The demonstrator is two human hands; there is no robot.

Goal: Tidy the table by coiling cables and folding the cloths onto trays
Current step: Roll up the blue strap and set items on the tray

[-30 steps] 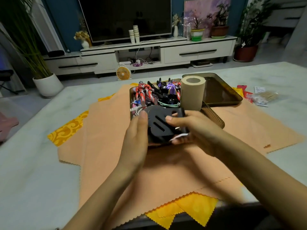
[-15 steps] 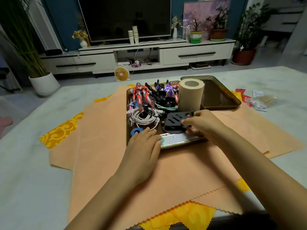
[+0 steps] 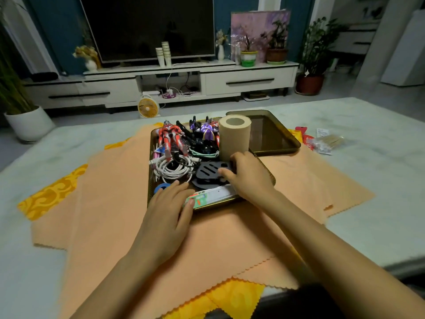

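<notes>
Black plastic forms the slotted piece (image 3: pixel 208 172) that the right hand (image 3: pixel 250 178) grips: the thumb lies on its top and the other fingers (image 3: pixel 234 158) curl over its far right edge. The left hand (image 3: pixel 167 212) lies flat, its fingers (image 3: pixel 181 192) straight and close together. Their tips rest on the near left corner of a dark tray (image 3: pixel 150 171), touching a blue ring (image 3: pixel 161 187) and a green and white packet (image 3: pixel 213 195) along the near rim.

The slotted piece sits inside this tray, near right, just beside a coiled white cable (image 3: pixel 172 169) on its left. Farther back in the tray lie a red toy figure (image 3: pixel 170 139) and a purple toy figure (image 3: pixel 205 131), with a tan paper roll (image 3: pixel 234 137) standing upright at the far right.

A second tray (image 3: pixel 295 143) sits just beyond, to the right. Both trays sit on overlapping orange cloths (image 3: pixel 110 203) with zigzag edges, spread out flat. Yellow cloths (image 3: pixel 234 298) show from beneath at the near edge and at the left. The cloths cover a pale marbled counter (image 3: pixel 368 176), where a clear packet of thin sticks (image 3: pixel 326 141) lies far right.

Beyond the counter the room is dim. A large dark television (image 3: pixel 149 26) stands on a low white cabinet (image 3: pixel 241 81) against a deep blue wall, with stacked paper cups (image 3: pixel 165 54), potted plants (image 3: pixel 310 65) and a small yellow fan (image 3: pixel 148 108) on the floor.
</notes>
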